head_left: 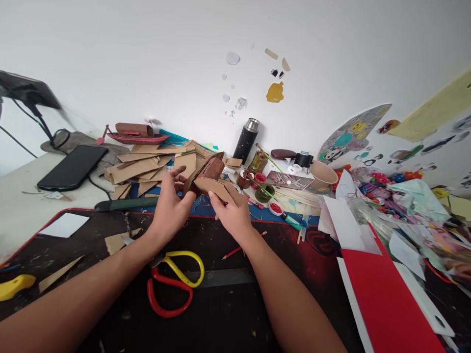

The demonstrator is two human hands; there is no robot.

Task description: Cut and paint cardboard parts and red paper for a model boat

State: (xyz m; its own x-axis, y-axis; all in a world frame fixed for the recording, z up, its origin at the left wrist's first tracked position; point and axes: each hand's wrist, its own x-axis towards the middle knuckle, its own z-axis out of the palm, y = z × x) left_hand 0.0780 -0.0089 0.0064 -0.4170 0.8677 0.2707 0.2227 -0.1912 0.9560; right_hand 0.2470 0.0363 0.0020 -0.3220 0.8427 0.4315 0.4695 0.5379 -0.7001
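My left hand [172, 198] grips the left side of a small brown and green cardboard boat model [210, 168], which is held tilted above the back of the dark mat. My right hand [234, 211] pinches a bare piece of cardboard [214, 187] against the near side of the model. Below the hands lie scissors [174, 284] with one yellow and one red handle, and a red pencil [233, 252]. Behind the left hand sits a pile of cardboard strips [138, 169]. A finished-looking red boat [134, 135] stands at the back left.
A black flask [246, 142], open paint jars [260, 181] and a white box [289, 179] stand along the back. On the left are a phone [72, 167] and a yellow-handled tool [16, 287]. Red card [386, 299] and piled craft scraps fill the right.
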